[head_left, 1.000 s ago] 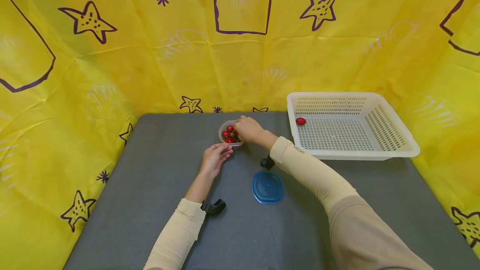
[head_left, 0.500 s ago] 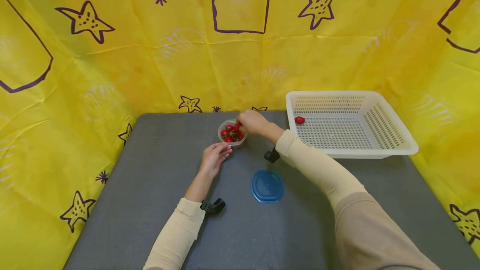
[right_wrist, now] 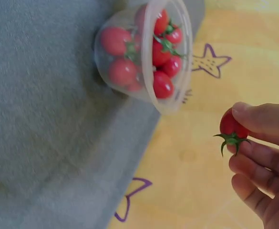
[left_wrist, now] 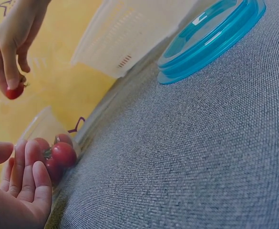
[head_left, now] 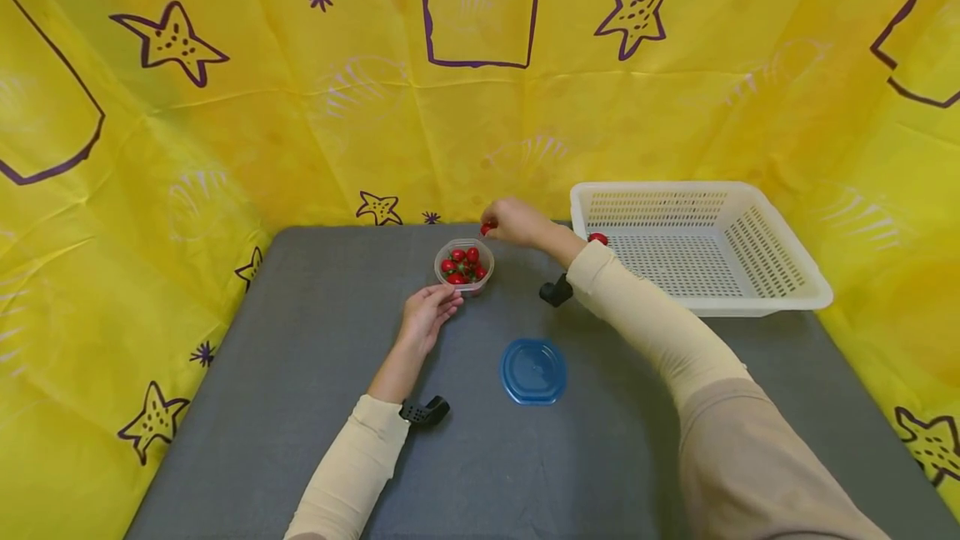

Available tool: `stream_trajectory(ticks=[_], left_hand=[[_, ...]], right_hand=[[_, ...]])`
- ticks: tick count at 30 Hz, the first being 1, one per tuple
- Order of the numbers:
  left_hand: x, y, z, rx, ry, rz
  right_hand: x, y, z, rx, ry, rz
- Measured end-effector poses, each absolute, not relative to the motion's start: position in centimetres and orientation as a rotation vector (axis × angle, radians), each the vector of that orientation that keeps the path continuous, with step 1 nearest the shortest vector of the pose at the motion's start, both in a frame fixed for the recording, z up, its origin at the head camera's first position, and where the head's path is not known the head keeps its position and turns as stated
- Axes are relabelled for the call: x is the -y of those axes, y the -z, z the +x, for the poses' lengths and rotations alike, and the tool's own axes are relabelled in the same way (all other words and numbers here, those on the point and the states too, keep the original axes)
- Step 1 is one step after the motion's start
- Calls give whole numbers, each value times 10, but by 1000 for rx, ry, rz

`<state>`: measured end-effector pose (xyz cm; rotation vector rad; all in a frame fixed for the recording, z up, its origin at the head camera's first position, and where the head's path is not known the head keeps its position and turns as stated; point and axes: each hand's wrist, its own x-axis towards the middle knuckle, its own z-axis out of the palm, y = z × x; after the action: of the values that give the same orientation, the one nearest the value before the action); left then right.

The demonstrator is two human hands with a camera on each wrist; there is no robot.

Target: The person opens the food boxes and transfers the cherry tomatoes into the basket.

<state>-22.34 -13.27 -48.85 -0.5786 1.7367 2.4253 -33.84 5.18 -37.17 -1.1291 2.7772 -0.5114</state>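
Note:
A clear plastic container (head_left: 464,288) holding several red cherry tomatoes (right_wrist: 162,85) with green stems stands near the table's far edge. My left hand (head_left: 429,317) pinches its near rim between thumb and fingers; in the left wrist view the fingers (left_wrist: 28,179) overlap the container's side. Up and to the right of the container, my right hand (head_left: 517,223) pinches one cherry tomato (right_wrist: 232,125) between thumb and fingertips, its green calyx hanging down in the right wrist view. Another cherry tomato (head_left: 597,238) lies at the left end of the white basket (head_left: 806,294).
A blue lid (head_left: 533,372) lies on the grey table (head_left: 337,457), nearer me than the container. The perforated white basket stands at the back right. Yellow patterned cloth (head_left: 300,148) hangs behind the table and along its sides.
My right hand has lifted a cherry tomato out of the container and moved up and slightly right with it. The left hand has stayed at the rim.

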Motion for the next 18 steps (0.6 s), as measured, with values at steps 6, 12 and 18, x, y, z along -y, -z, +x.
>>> stream_trajectory(ticks=[6,12,18], left_hand=[[133,489,-224,-1741,-2424,-579],[133,491,-224,-1753,-2417,-574],[133,491,-224,-1755,-2408,-590]], right_hand=[[-65,361,-344,-2788,578,-1087],[-81,356,-352,-2825,625,-1036],[-99,348,-359,-2847,625,-938]])
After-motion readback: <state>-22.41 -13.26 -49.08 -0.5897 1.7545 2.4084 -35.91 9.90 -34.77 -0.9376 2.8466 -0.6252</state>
